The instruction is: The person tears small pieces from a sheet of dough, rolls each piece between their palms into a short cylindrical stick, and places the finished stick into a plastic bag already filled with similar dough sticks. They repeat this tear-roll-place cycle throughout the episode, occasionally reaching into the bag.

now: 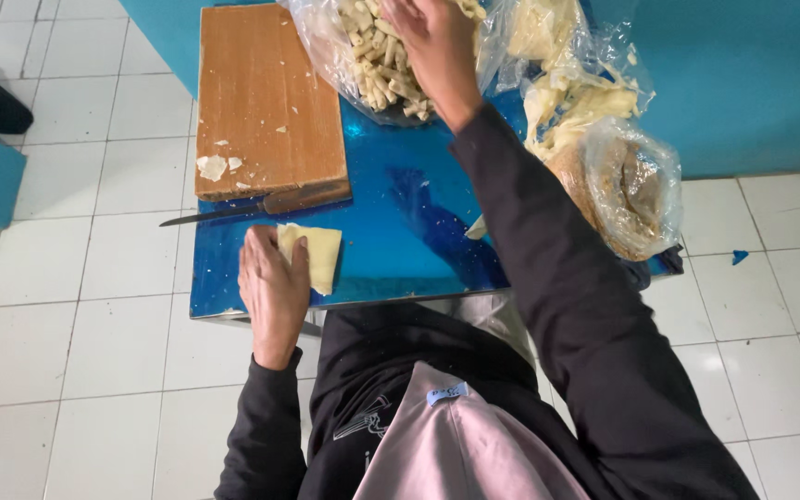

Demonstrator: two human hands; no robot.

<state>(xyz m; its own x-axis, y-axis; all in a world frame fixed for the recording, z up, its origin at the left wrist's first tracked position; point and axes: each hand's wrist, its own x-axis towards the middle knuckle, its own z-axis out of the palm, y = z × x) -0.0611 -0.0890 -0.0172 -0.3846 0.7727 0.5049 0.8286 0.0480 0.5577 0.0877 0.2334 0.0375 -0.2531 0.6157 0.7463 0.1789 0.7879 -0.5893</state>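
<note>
Right hand point(432, 42) in clear bag point(344, 56), far table edge

the pale yellow sheet point(311, 256) is a thin, flat, roughly square piece, folded or stacked in layers, lying on the blue table top just in front of the wooden cutting board's near edge. its left part is covered by flat fingers; its right corner lies free. the clear plastic bag point(363, 56) sits just right of the cutting board's far end, open and crumpled, its mouth spread wide. it is filled with short, pale cream stick-shaped pieces point(383, 69), heaped loosely and pointing every way, some hidden under the reaching hand.
</note>
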